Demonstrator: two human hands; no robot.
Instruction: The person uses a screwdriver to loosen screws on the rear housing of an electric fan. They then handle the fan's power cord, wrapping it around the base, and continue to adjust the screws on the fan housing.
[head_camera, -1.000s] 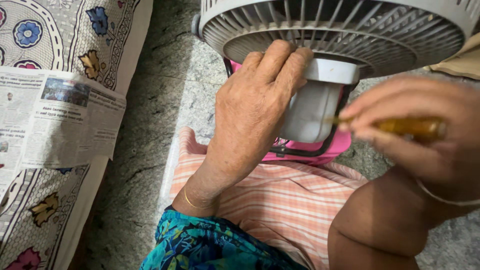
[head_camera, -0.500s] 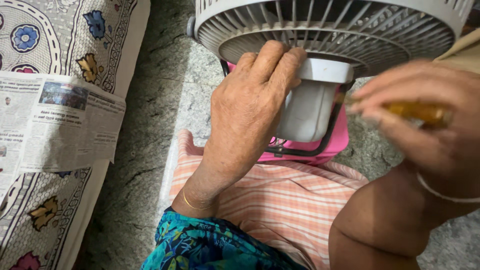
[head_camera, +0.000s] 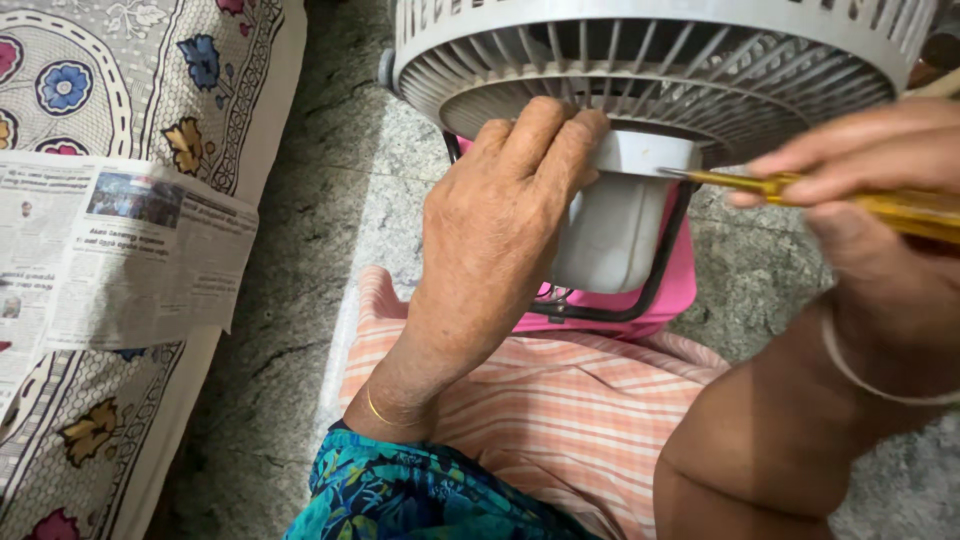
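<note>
A grey table fan (head_camera: 700, 60) lies grille-down in front of me, its white motor housing (head_camera: 620, 220) and pink base (head_camera: 680, 285) facing me. My left hand (head_camera: 500, 230) is wrapped over the left side of the motor housing, fingers up against the grille. My right hand (head_camera: 880, 210) holds a screwdriver with a yellow handle (head_camera: 800, 190); its metal tip touches the top right edge of the housing.
A striped orange-and-white cloth (head_camera: 540, 410) lies across my lap, over a blue floral garment (head_camera: 420, 490). To the left a floral-patterned mattress (head_camera: 150, 90) carries a folded newspaper (head_camera: 110, 250). The floor is grey stone (head_camera: 310, 260).
My right hand has lifted and brought the screwdriver's tip over to the top of the motor housing. The view has shifted closer. My left hand stays on the housing.
</note>
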